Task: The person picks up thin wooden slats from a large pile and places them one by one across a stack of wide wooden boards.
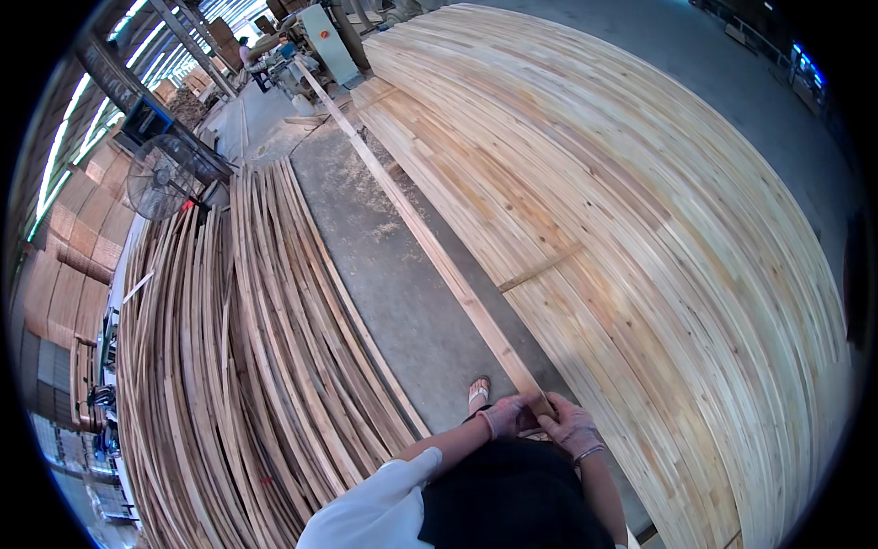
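A long, narrow wooden board [448,272] runs from my waist away to a machine [325,46] at the far end. Its near end lies between my two hands. My left hand [508,416], in a pale glove, is closed at the board's left side; its fingers are partly hidden. On the other side my right hand [572,428], gloved too, wraps round the board's end with the thumb toward the top. A bracelet shows at the right wrist.
Long rough wooden strips [274,348] lie stacked on the left. To the right spreads a wide stack of planed boards [622,229] with a cross strip [541,267] on it. A fan [163,178] stands at far left. Sawdust [366,188] covers part of the floor. Another person [247,57] is beyond.
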Demonstrator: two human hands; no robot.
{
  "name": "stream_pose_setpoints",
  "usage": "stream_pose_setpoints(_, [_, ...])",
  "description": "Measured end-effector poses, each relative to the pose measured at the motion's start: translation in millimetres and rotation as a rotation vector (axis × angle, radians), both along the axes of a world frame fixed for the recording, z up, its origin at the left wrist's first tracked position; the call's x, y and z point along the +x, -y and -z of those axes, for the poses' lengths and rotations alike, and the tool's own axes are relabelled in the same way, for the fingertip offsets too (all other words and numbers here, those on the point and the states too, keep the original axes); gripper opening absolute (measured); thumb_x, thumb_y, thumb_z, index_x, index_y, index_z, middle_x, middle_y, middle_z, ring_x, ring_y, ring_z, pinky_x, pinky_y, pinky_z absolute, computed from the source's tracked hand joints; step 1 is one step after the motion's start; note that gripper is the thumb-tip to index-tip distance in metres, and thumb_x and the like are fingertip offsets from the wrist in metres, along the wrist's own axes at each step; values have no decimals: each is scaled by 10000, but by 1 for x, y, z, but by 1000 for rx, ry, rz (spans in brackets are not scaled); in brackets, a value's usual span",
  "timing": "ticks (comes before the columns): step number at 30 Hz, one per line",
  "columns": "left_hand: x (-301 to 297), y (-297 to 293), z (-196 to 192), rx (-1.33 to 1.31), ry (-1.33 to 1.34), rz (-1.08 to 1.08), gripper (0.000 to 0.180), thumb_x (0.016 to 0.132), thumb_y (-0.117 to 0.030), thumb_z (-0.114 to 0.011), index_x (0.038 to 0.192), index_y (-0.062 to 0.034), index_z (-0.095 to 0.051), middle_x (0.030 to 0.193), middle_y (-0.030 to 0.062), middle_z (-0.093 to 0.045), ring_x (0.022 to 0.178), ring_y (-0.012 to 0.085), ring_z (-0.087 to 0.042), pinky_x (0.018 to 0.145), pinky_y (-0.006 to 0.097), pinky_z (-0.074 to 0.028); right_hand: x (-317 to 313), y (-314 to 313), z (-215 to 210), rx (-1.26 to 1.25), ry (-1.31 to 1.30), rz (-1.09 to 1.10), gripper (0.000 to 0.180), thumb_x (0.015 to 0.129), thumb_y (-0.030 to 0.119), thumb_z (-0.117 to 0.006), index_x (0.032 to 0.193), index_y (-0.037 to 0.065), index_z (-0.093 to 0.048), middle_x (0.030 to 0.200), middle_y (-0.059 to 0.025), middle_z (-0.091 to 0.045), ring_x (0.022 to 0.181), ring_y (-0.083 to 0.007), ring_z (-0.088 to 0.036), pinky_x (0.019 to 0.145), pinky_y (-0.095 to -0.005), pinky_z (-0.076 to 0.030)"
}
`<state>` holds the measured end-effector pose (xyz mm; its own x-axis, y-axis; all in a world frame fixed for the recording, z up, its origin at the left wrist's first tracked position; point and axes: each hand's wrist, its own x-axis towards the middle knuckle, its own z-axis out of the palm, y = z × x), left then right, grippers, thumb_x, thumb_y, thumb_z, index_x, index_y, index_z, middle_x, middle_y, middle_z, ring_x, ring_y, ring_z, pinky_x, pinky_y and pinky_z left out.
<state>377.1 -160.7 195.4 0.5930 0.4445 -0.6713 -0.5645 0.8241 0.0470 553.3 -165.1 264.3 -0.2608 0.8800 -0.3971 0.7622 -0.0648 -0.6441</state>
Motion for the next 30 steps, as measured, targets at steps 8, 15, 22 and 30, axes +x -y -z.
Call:
stream_pose_setpoints(8, [1, -23, -3, 199, -147, 70, 398, 890, -307, -621, 1168, -30, -562, 1158, 111, -613, 1098, 303, -581, 1019, 450, -416, 195, 144, 20, -231, 442, 361, 448, 847, 487, -475, 973, 106, -674, 919, -179, -665, 910, -366, -623, 802, -458, -476])
stream_pose_setpoints(15, [-30, -41, -46, 428, -396, 452, 395, 831, -334, -688, 1084, -38, -618, 980, 105, -665, 924, 240, -641, 849, 381, -519, 324, 342, -6, -164, 837, 624, 611, 928, 568, -346, 1067, 64, -660, 1131, -206, -620, 1082, -357, -570, 929, -448, -442])
stream_pose_setpoints(22, [-98, -131, -65, 586, -338, 239, 362, 840, -221, -678, 1139, -37, -591, 1041, 91, -659, 904, 202, -657, 831, 365, -541, 267, 322, -24, 171, 994, 710, 446, 944, 433, -457, 898, 59, -696, 832, -180, -684, 793, -343, -659, 692, -444, -531])
stream_pose_setpoints(30, [-208, -276, -81, 692, -369, -88, 395, 882, -206, -618, 1216, -24, -512, 1122, 111, -635, 987, 219, -646, 818, 359, -562, 116, 143, -62, 506, 589, 712, 313, 933, 291, -519, 802, 57, -681, 629, -99, -626, 543, -236, -587, 476, -375, -454])
